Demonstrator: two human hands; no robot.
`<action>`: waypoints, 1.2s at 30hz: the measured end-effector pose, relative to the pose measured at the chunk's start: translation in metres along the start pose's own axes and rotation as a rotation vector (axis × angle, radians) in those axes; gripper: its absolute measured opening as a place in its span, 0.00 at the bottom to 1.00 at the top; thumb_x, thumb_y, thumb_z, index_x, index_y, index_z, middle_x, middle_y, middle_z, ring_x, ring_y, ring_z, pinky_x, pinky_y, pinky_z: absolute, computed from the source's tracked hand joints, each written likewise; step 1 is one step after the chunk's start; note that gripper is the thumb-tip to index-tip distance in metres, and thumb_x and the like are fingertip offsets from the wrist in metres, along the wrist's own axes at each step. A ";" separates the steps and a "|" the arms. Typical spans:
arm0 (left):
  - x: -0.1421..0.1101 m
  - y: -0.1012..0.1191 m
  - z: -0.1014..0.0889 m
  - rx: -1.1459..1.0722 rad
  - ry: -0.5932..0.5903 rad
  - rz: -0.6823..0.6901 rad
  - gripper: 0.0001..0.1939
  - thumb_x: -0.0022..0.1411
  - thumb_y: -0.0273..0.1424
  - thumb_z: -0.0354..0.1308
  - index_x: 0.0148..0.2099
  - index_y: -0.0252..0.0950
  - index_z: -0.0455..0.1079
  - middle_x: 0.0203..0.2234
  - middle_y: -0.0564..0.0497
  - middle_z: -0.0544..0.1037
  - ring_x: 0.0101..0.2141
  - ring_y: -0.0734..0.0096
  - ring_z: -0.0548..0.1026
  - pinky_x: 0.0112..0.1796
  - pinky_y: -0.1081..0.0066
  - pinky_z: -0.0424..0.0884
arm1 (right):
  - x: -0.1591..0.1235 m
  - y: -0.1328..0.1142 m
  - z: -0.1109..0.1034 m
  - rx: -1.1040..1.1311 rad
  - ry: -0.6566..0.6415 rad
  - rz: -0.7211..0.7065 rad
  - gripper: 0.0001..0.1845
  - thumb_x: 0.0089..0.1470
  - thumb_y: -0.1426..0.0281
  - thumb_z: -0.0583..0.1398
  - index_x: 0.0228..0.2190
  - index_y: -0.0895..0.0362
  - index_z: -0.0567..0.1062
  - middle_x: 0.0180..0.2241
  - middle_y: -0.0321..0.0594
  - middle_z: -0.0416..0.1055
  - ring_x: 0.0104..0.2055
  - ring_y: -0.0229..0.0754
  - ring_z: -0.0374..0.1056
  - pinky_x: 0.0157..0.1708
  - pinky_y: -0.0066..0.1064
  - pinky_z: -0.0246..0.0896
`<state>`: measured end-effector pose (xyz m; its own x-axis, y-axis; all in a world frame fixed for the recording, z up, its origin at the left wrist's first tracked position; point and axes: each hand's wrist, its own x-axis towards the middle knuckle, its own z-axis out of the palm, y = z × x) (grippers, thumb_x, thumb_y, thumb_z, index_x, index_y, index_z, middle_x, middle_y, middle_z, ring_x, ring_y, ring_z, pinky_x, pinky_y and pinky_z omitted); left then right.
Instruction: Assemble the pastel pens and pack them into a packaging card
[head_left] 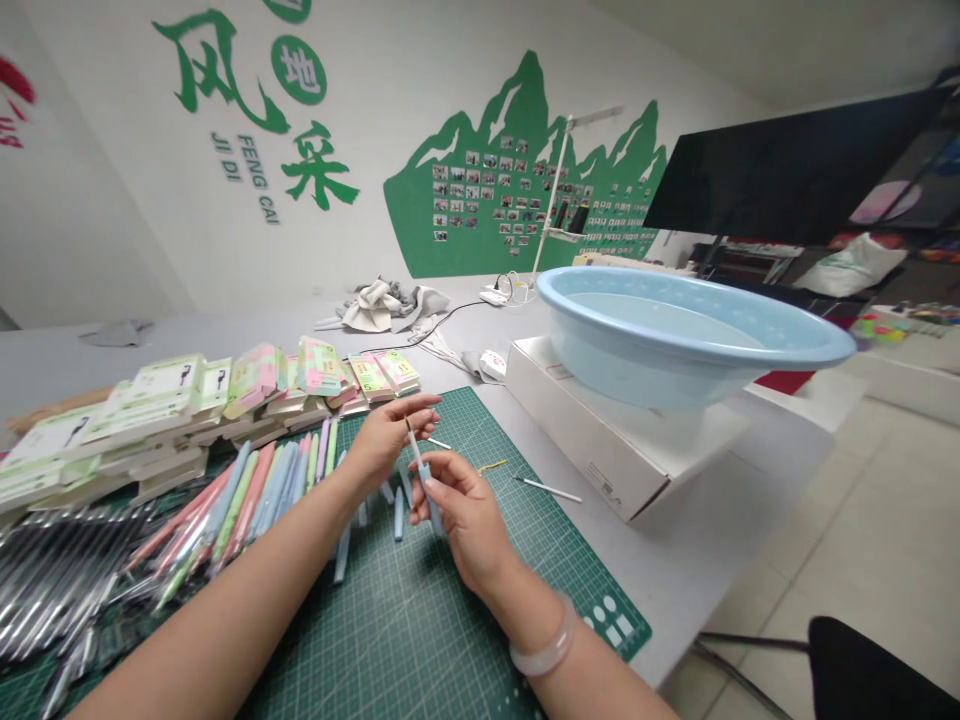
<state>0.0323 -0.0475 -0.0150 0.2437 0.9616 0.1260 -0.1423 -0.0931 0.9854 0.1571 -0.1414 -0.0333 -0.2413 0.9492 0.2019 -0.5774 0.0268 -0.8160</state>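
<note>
Now then, all eyes on the pale blue stick [429,498], a slim handle with a thin metal shaft, held upright above the green cutting mat [420,640] toward the near edge of the counter [675,560]. The right hand [466,522] has it, fingers [442,470] closed in a firm pinch where the handle narrows, with a translucent bangle [544,645] on that wrist. The left hand [386,440] sits just beyond, fingers loosely spread right by the metal tip; whether they actually grip it, I can't tell from here. Nice, careful form: a pinch that close to the thin end looks like the steady way to control it. Around them, pastel sticks [285,485] fan across the far left of the mat, with boxed packs [172,400] stacked behind. A loose white-tipped stick [547,488] lies off to the right, and a pale blue basin [675,330] rides high on a white box [600,430] beyond it.
</note>
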 end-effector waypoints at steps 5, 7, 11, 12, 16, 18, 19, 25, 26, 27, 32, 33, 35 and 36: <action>-0.038 0.029 -0.010 -0.175 0.163 0.003 0.13 0.50 0.34 0.65 0.38 0.36 0.73 0.33 0.49 0.79 0.33 0.71 0.77 0.37 0.71 0.71 | 0.001 0.006 0.000 -0.030 0.041 0.018 0.09 0.52 0.66 0.59 0.36 0.56 0.72 0.23 0.34 0.66 0.22 0.34 0.59 0.25 0.26 0.59; -0.046 0.037 -0.007 -0.183 0.172 0.015 0.13 0.50 0.35 0.65 0.38 0.35 0.72 0.32 0.49 0.80 0.34 0.70 0.77 0.37 0.70 0.71 | 0.001 0.008 0.000 -0.055 0.042 0.015 0.09 0.52 0.66 0.59 0.36 0.56 0.71 0.23 0.34 0.66 0.21 0.33 0.58 0.23 0.25 0.58; -0.052 0.046 -0.003 -0.180 0.161 0.043 0.12 0.51 0.34 0.64 0.38 0.35 0.71 0.31 0.49 0.79 0.34 0.68 0.78 0.37 0.70 0.72 | 0.001 0.011 0.000 -0.093 0.041 0.013 0.09 0.54 0.65 0.58 0.36 0.56 0.71 0.23 0.33 0.65 0.21 0.32 0.58 0.23 0.24 0.56; -0.052 0.047 -0.002 -0.181 0.158 0.046 0.12 0.52 0.34 0.64 0.38 0.34 0.71 0.31 0.49 0.79 0.34 0.68 0.78 0.37 0.70 0.72 | 0.001 0.011 0.000 -0.101 0.044 0.011 0.09 0.55 0.65 0.57 0.36 0.56 0.71 0.23 0.33 0.65 0.21 0.32 0.58 0.23 0.24 0.56; -0.054 0.048 -0.004 -0.177 0.159 0.046 0.12 0.52 0.34 0.64 0.38 0.35 0.71 0.31 0.49 0.79 0.34 0.68 0.78 0.37 0.69 0.72 | 0.001 0.010 0.000 -0.111 0.051 0.004 0.08 0.55 0.65 0.58 0.36 0.56 0.71 0.23 0.33 0.65 0.21 0.32 0.58 0.23 0.24 0.56; -0.054 0.048 -0.004 -0.173 0.158 0.046 0.12 0.51 0.33 0.65 0.38 0.35 0.71 0.31 0.49 0.79 0.35 0.67 0.78 0.37 0.68 0.72 | 0.002 0.010 0.000 -0.104 0.051 0.005 0.08 0.55 0.65 0.58 0.36 0.56 0.71 0.22 0.33 0.65 0.21 0.32 0.58 0.22 0.24 0.56; -0.054 0.048 -0.005 -0.172 0.155 0.048 0.12 0.51 0.33 0.65 0.38 0.35 0.71 0.30 0.49 0.79 0.35 0.67 0.78 0.37 0.68 0.72 | 0.002 0.010 0.000 -0.100 0.051 0.006 0.08 0.55 0.65 0.58 0.36 0.56 0.71 0.22 0.33 0.65 0.21 0.32 0.57 0.22 0.24 0.55; -0.054 0.049 -0.004 -0.160 0.134 0.071 0.11 0.52 0.32 0.64 0.38 0.33 0.71 0.30 0.48 0.79 0.34 0.66 0.78 0.37 0.68 0.73 | 0.002 0.010 -0.001 -0.100 0.053 0.002 0.07 0.55 0.66 0.57 0.36 0.56 0.71 0.21 0.33 0.65 0.20 0.32 0.57 0.21 0.24 0.54; -0.054 0.049 -0.004 -0.155 0.135 0.073 0.11 0.52 0.32 0.64 0.38 0.33 0.71 0.30 0.48 0.79 0.34 0.66 0.78 0.37 0.68 0.73 | 0.002 0.011 -0.001 -0.102 0.055 0.000 0.07 0.55 0.67 0.57 0.36 0.56 0.71 0.21 0.32 0.65 0.20 0.32 0.57 0.21 0.24 0.54; -0.054 0.049 -0.004 -0.150 0.136 0.075 0.11 0.52 0.32 0.64 0.38 0.33 0.71 0.30 0.47 0.79 0.34 0.66 0.78 0.36 0.67 0.73 | 0.003 0.011 -0.001 -0.105 0.057 -0.002 0.07 0.55 0.67 0.57 0.36 0.56 0.71 0.21 0.32 0.65 0.19 0.32 0.57 0.21 0.24 0.54; -0.055 0.048 -0.005 -0.125 0.135 0.085 0.10 0.53 0.32 0.63 0.38 0.33 0.71 0.30 0.47 0.79 0.35 0.64 0.77 0.37 0.66 0.74 | 0.002 0.011 -0.001 -0.104 0.053 -0.006 0.07 0.55 0.67 0.57 0.35 0.57 0.71 0.21 0.32 0.64 0.20 0.31 0.56 0.21 0.24 0.54; -0.055 0.048 -0.005 -0.119 0.134 0.088 0.10 0.53 0.32 0.63 0.38 0.33 0.71 0.30 0.47 0.79 0.35 0.64 0.77 0.37 0.66 0.74 | 0.002 0.011 -0.001 -0.102 0.053 -0.006 0.07 0.55 0.67 0.57 0.35 0.57 0.71 0.21 0.32 0.64 0.19 0.32 0.56 0.21 0.24 0.54; -0.054 0.049 -0.005 -0.102 0.131 0.097 0.10 0.54 0.31 0.63 0.38 0.33 0.71 0.30 0.47 0.78 0.34 0.65 0.77 0.37 0.66 0.74 | 0.002 0.011 -0.001 -0.099 0.056 -0.004 0.07 0.55 0.67 0.57 0.35 0.57 0.71 0.21 0.32 0.64 0.19 0.32 0.56 0.20 0.24 0.54; -0.054 0.049 -0.005 -0.092 0.129 0.102 0.10 0.54 0.31 0.62 0.38 0.33 0.71 0.30 0.47 0.78 0.34 0.65 0.77 0.37 0.66 0.74 | 0.002 0.011 -0.001 -0.100 0.058 -0.003 0.07 0.55 0.67 0.57 0.35 0.57 0.71 0.21 0.32 0.64 0.19 0.31 0.56 0.20 0.24 0.54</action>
<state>0.0078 -0.1032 0.0256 0.0989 0.9741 0.2033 -0.2485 -0.1736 0.9529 0.1509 -0.1389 -0.0429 -0.1926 0.9655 0.1754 -0.4966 0.0583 -0.8660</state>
